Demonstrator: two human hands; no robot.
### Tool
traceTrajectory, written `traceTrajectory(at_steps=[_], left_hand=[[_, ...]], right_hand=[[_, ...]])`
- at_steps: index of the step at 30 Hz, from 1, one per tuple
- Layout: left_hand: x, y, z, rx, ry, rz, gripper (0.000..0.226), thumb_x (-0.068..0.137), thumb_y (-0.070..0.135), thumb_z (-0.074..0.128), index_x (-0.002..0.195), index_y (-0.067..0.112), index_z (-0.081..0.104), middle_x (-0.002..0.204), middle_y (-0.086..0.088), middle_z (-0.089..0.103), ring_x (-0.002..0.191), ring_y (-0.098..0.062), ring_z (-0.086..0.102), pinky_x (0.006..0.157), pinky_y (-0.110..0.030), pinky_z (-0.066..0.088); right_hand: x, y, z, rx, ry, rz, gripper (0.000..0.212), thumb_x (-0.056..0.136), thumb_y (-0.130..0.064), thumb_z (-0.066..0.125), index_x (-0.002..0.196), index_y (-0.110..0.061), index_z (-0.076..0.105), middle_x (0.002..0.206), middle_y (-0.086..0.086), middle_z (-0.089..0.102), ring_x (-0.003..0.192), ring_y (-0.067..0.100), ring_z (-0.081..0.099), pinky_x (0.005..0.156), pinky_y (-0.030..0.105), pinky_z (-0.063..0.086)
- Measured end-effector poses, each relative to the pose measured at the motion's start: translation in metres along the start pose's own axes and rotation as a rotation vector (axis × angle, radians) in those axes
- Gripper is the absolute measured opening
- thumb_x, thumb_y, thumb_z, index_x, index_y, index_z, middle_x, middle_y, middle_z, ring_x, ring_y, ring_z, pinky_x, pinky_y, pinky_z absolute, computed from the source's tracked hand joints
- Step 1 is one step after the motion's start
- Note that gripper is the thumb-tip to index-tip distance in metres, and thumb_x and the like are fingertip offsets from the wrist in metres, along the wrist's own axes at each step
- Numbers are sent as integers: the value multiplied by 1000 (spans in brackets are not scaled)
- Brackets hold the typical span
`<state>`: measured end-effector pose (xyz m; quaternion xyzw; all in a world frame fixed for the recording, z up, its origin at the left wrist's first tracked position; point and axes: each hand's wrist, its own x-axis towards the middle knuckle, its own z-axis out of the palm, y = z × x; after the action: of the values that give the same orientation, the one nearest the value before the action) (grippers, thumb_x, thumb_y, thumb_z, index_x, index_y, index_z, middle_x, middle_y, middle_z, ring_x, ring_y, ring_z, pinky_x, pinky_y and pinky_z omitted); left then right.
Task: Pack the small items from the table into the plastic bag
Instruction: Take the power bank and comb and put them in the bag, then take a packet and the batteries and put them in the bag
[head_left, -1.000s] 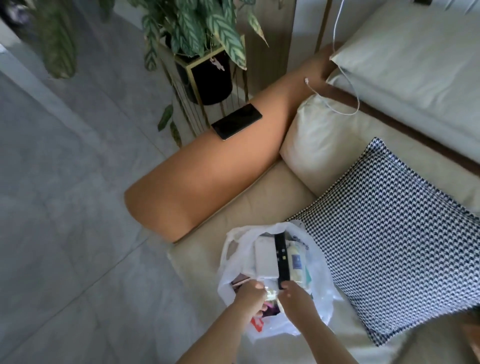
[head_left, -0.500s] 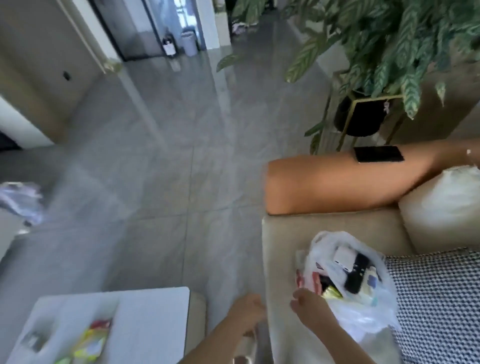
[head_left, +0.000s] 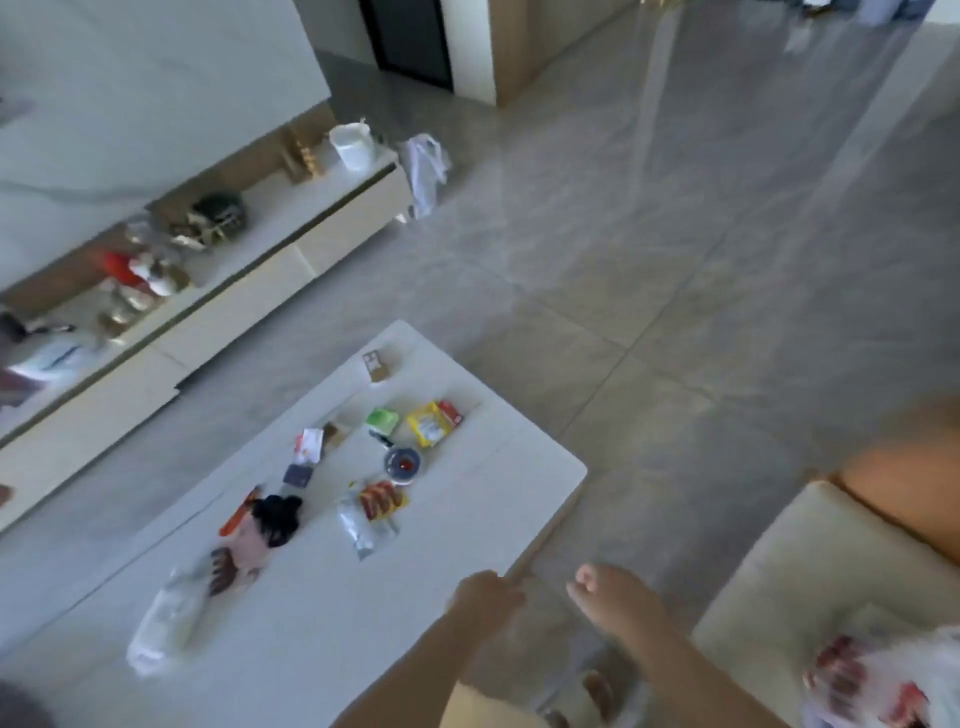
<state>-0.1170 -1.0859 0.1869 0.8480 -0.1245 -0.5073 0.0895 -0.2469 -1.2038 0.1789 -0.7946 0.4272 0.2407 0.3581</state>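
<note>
Small items lie scattered on the white table (head_left: 332, 639): a yellow packet (head_left: 428, 423), a green packet (head_left: 383, 420), a round blue dish (head_left: 402, 464), a red-and-yellow packet (head_left: 382, 500), a silver sachet (head_left: 358, 525), a black hair tie (head_left: 278, 517) and a crumpled white wrapper (head_left: 166, 618). The white plastic bag (head_left: 883, 680), with red items inside, sits on the sofa at the bottom right. My left hand (head_left: 485, 597) hovers at the table's near edge, loosely curled and holding nothing. My right hand (head_left: 610, 592) hangs over the floor between table and sofa, also holding nothing.
A cream sofa seat (head_left: 769, 577) with an orange armrest (head_left: 909, 493) stands on the right. A low TV console (head_left: 270, 270) with ornaments runs along the far left wall. A white bag (head_left: 426, 166) lies on the grey tiled floor (head_left: 649, 260) beyond.
My view has swung left from the bag on the sofa to the table. Both hands have left the bag and moved toward the table edge, holding nothing.
</note>
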Motion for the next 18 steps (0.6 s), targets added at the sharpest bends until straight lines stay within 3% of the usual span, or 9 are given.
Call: traceTrajectory(at_steps=[5, 7, 9, 11, 14, 18], left_hand=[[0, -67, -51, -143, 28, -74, 41, 93, 31, 52, 120, 1, 60, 121, -17, 64, 113, -30, 62, 89, -29, 50], [3, -100, -67, -199, 25, -93, 42, 91, 31, 53, 119, 0, 61, 110, -15, 65, 109, -31, 63, 84, -29, 50], [6, -131, -84, -237, 16, -129, 42, 91, 32, 53, 118, 0, 61, 96, -9, 58, 104, -28, 64, 76, -25, 44], [12, -160, -99, -267, 12, -151, 41, 93, 32, 51, 118, 1, 61, 93, -7, 56, 108, -30, 64, 78, -26, 45], [20, -203, -119, -328, 10, -182, 41, 94, 32, 50, 119, 1, 60, 108, -12, 66, 111, -30, 62, 87, -29, 50], [39, -264, -141, -377, 31, -255, 40, 94, 32, 50, 118, 1, 61, 119, -17, 66, 110, -30, 63, 86, -29, 50]], right_hand=[[20, -88, 29, -137, -83, -127, 25, 91, -34, 40, 80, -14, 52, 80, 3, 56, 92, 25, 61, 72, 30, 41], [23, -119, 43, -182, -101, -154, 22, 91, -34, 40, 80, -15, 47, 76, -1, 50, 86, 23, 57, 70, 30, 40], [25, -149, 58, -206, -123, -177, 23, 90, -33, 40, 81, -14, 47, 75, 0, 50, 86, 23, 58, 68, 31, 41], [31, -174, 77, -221, -139, -181, 25, 90, -34, 41, 86, -12, 51, 84, 3, 57, 85, 21, 58, 70, 31, 42], [39, -213, 105, -262, -168, -187, 22, 90, -34, 41, 81, -14, 46, 81, 2, 52, 77, 18, 50, 65, 29, 35], [58, -255, 142, -299, -202, -180, 23, 91, -33, 41, 92, -14, 53, 96, 3, 60, 90, 19, 58, 68, 28, 38]])
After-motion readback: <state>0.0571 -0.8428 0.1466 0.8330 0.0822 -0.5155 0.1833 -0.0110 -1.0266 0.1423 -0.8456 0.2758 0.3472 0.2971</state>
